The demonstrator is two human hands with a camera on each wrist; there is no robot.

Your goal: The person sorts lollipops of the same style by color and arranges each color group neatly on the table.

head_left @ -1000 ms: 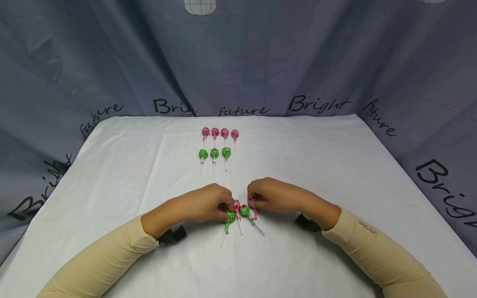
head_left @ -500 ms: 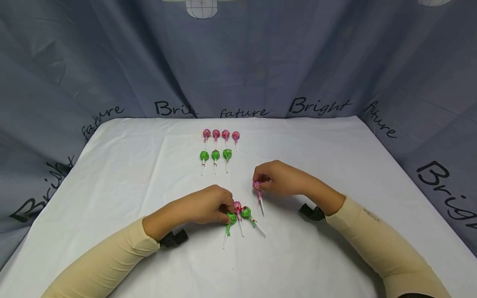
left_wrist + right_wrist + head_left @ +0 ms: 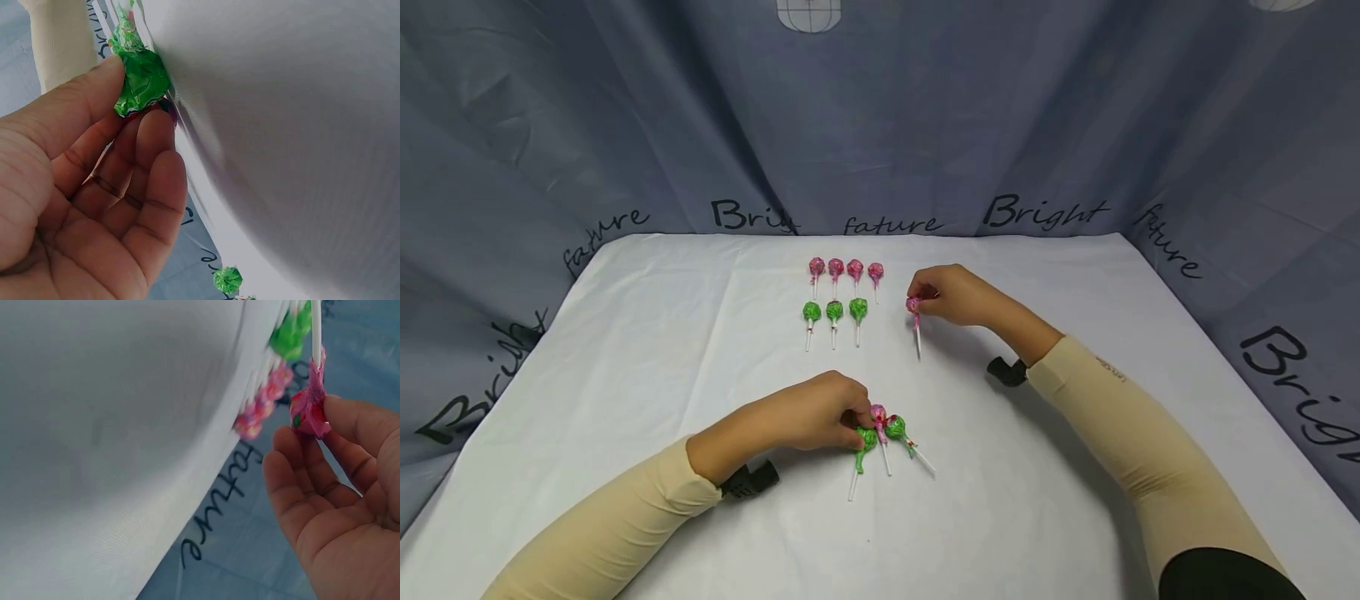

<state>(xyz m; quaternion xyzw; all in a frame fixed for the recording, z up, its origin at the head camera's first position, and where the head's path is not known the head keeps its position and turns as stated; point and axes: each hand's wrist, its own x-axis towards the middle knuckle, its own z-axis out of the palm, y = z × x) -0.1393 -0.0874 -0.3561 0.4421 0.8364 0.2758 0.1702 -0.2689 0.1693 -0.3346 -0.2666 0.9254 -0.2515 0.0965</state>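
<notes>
My left hand [image 3: 820, 412] pinches the wrapped head of a green lollipop [image 3: 142, 81] low over the near part of the table; its white stick points toward me. Beside it lie a pink lollipop [image 3: 879, 415] and another green lollipop [image 3: 896, 427], heads close together and sticks fanned out. Farther back, my right hand [image 3: 955, 293] holds a pink lollipop [image 3: 307, 414] by its head between thumb and fingers, its stick hanging toward me. To the left of that hand runs a row of several pink lollipops [image 3: 836, 267], with three green lollipops [image 3: 834, 311] in a row in front.
A white cloth covers the table [image 3: 625, 375]. Behind it hangs a grey-blue curtain [image 3: 895, 117] with black lettering. Dark wrist cameras sit under both wrists.
My right hand has lifted the pink lollipop out of the near group and carried it away from me, to the right of the rows. My left hand has stayed in place.
</notes>
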